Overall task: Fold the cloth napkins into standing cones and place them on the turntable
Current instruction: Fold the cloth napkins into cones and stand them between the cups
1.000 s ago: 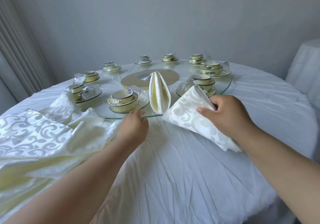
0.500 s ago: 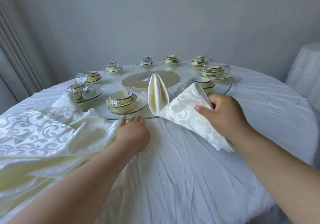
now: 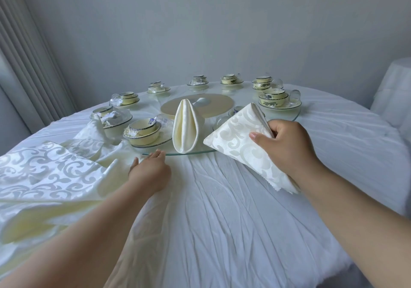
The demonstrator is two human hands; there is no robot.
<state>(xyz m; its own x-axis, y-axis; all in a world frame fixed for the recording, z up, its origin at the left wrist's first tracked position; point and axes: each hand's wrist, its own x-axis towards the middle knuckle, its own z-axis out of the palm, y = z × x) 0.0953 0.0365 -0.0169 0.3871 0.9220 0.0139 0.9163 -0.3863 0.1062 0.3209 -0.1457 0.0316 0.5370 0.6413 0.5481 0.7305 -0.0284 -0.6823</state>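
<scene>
- the right hand comes in from the lower right with the forearm stretched across the white tablecloth; its fingers and thumb are curled round a folded patterned napkin, thumb on the near face.
- that napkin forms a tilted triangle: its point is up near the far bowls, its lower left corner is at the rim of the glass turntable, and its frayed tail hangs below the wrist over the tablecloth.
- the left hand reaches forward from the lower left, palm down, fingers straight and relaxed, grasping nothing; its fingertips are at the turntable's near edge, though i cannot tell whether they touch the glass.
- a plain cream napkin cone stands upright on the turntable near its front edge, between the two hands and apart from both.
- just left of the cone sits a wrapped cream bowl set with a small blue-printed label, too small to read.
- more bowl sets ring the turntable around a tan centre disc.
- a pile of unfolded patterned napkins lies on the tablecloth beside the left forearm.
- no brand or writing is readable anywhere.
</scene>
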